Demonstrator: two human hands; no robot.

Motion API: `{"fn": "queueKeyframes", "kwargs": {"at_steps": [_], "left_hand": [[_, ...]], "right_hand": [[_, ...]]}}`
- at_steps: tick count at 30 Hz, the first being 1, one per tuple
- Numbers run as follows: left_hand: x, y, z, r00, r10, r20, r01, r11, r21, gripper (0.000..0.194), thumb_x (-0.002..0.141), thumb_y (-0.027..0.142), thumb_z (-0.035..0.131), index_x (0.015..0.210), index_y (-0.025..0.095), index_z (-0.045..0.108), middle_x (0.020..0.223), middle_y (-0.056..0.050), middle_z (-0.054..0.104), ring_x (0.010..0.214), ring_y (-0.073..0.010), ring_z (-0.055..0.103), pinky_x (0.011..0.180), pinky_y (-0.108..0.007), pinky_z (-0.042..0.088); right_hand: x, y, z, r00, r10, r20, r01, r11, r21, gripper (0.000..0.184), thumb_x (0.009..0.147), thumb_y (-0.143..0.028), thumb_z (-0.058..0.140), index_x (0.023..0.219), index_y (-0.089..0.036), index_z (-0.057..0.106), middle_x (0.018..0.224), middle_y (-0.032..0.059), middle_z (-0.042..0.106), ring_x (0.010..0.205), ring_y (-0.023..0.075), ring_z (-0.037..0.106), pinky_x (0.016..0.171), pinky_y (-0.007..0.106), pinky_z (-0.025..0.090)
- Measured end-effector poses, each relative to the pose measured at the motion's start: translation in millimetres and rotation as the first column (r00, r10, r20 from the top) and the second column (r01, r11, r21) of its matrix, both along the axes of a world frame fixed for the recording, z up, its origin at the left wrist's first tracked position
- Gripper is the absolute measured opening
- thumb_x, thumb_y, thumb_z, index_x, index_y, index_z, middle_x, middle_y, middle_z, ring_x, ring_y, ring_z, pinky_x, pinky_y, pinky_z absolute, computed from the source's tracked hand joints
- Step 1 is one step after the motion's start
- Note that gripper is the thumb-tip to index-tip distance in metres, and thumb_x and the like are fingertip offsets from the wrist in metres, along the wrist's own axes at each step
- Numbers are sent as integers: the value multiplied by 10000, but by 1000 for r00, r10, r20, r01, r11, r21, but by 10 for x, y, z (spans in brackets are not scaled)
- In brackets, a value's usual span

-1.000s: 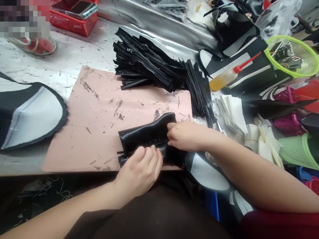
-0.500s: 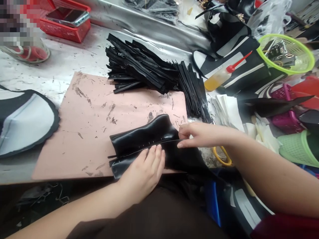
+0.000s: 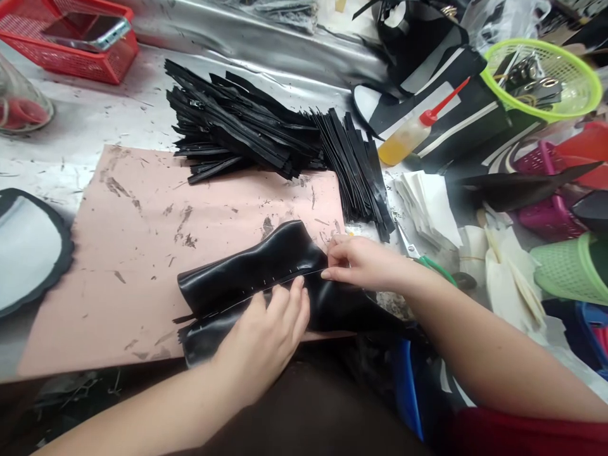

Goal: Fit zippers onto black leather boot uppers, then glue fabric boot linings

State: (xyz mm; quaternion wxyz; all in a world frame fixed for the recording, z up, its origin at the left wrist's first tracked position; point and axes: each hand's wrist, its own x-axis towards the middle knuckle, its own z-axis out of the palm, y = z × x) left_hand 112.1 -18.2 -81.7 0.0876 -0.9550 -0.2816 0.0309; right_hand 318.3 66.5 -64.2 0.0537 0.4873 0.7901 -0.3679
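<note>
A glossy black leather boot upper [image 3: 247,263] lies on a pink board [image 3: 142,234] at the table's front edge. Short white marks run along its middle seam, and the dark ends of a zipper [image 3: 184,322] stick out at its left. My left hand [image 3: 266,335] lies on the upper with fingers stretched out, fingertips at the seam. With thumb and forefinger, my right hand [image 3: 349,263] pinches the seam edge further right. Part of the upper is hidden beneath my hands.
Bundles of black zippers [image 3: 247,130] lie behind the board. A glue bottle [image 3: 403,136] with a red nozzle, green-handled scissors [image 3: 418,250] and white strips [image 3: 430,206] are at the right. Baskets include a yellow-green one [image 3: 494,85] and a red one [image 3: 85,66] holding a phone [image 3: 85,31].
The view has shifted, so most things on the table appear further left. My left hand's fingers have bent slightly at the seam. My right hand keeps its pinch. Green scissor handles now show.
</note>
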Motion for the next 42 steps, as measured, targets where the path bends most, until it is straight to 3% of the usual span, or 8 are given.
{"fn": "queueKeyframes", "kwargs": {"at_steps": [4,9,14,20,31,36,39,42], "left_hand": [[108,45,23,999,-32,-24,31,999,-31,506,718,315,564,1172,92,542,1300,-178,470,1069,-323,491,848,-431,417],[190,105,51,994,-15,-107,7,998,-69,430,757,331,547,1139,134,554,1359,-165,404,961,-294,530,701,-391,431],[193,108,-6,1000,7,5,-7,999,-43,365,750,340,555,1045,129,601,1306,-167,469,911,-297,531,686,-402,406],[141,121,-102,996,0,88,0,1000,-1,373,752,351,546,1054,137,594,1299,-155,478,937,-296,507,731,-411,377],[129,152,-86,998,-37,44,35,999,36,386,702,349,572,1025,142,614,1283,-151,498,865,-286,512,672,-390,385],[147,140,-77,999,-14,35,13,999,37,410,666,345,619,1017,132,625,1297,-160,483,889,-302,524,705,-404,401],[130,112,-64,999,-8,43,7,1000,21,449,666,352,634,1049,118,614,1305,-177,467,958,-315,526,758,-417,412],[41,73,-56,993,-3,121,5,1000,-16,481,706,387,603,1091,99,591,1260,-174,510,1056,-304,508,857,-407,405]], "right_hand": [[-30,6,-3,999,11,31,-12,999,34,266,764,-265,595,545,-167,482,672,7,514,652,124,466,601,247,338],[49,-62,11,995,-98,-2,98,990,98,291,716,-284,633,516,-174,452,647,-3,504,636,122,466,593,248,343],[174,-179,-42,956,-224,-188,231,973,17,196,711,-233,629,585,-179,488,746,-3,503,643,106,472,599,240,382],[192,-199,-153,920,-316,-233,325,946,0,224,741,-268,624,579,-176,498,756,5,496,657,116,478,586,250,388],[224,55,-73,936,-295,193,282,955,90,438,567,-458,718,608,-209,361,632,-41,454,593,125,413,508,238,273],[398,136,-80,874,-457,163,396,866,304,124,755,-304,529,818,-212,476,785,9,571,667,144,503,556,241,325],[373,203,-148,869,-386,311,282,901,330,236,709,-193,508,944,-195,485,926,69,604,749,185,552,568,259,338],[318,226,-187,847,-316,427,191,931,311,341,659,-136,501,998,-173,483,859,84,631,737,219,576,550,276,340]]}}
